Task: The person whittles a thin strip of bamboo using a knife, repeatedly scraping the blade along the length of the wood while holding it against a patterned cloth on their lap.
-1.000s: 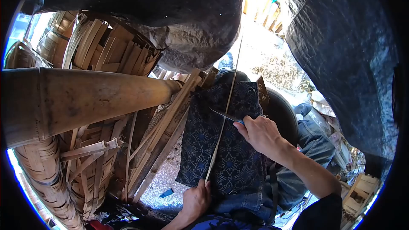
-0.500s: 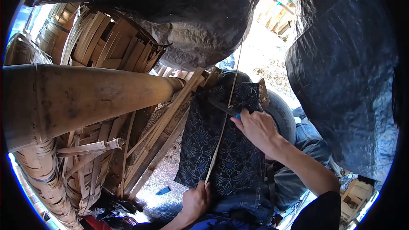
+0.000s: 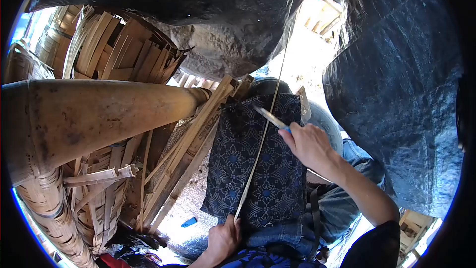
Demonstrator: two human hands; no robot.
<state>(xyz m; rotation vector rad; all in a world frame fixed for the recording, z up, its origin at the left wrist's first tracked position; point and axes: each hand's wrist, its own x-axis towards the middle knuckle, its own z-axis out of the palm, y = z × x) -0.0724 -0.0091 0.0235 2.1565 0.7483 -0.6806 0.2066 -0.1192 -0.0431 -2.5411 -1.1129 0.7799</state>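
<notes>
A long thin bamboo strip runs from my lap up and away toward the bright opening. My left hand is closed, pinching its near end at the lower edge of a dark patterned cloth over my lap. My right hand is wrapped round the blue handle of a knife. The knife's blade points up and left, overlapping the strip in this view, with light glinting along it.
A thick bamboo pole juts in from the left, beside slanted wooden slats and woven bamboo baskets. Dark plastic sheeting hangs at the right and above. A small blue piece lies on the floor.
The knife has turned so its blade catches the light, and my right hand has shifted slightly right and down. My left hand still pinches the strip, slightly lower and further left.
</notes>
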